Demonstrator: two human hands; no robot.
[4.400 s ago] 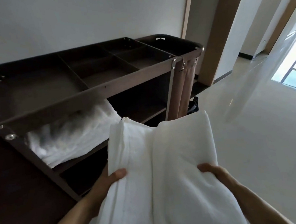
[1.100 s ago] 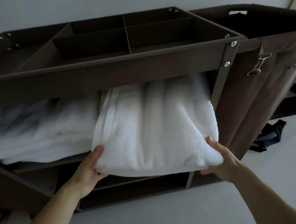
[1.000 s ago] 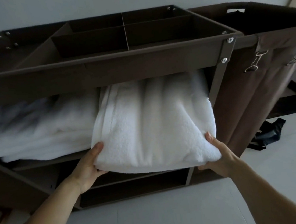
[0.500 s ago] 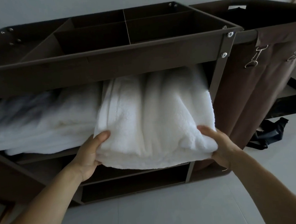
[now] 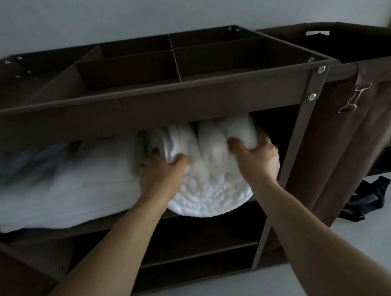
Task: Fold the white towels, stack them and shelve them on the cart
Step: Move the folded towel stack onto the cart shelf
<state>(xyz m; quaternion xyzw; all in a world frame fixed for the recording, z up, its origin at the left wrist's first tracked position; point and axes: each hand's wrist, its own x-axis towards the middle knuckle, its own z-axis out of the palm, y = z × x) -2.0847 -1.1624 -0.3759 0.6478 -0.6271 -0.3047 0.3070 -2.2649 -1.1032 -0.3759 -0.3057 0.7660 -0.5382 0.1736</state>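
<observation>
The left hand (image 5: 160, 175) and right hand (image 5: 257, 159) each grab the folded towel (image 5: 208, 190) between them. They squeeze it, probably so it fits the cart (image 5: 137, 113) shelf, beside the pile (image 5: 60, 183) left of them.

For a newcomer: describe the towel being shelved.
Find the brown cart and the shelf under its divided top tray. The towel is the bunched white bundle right of the flatter pile, bulging over the shelf edge, with the left hand and right hand gripping it.

Far end of towel (image 5: 208, 190) behind tray (image 5: 137, 113)
</observation>
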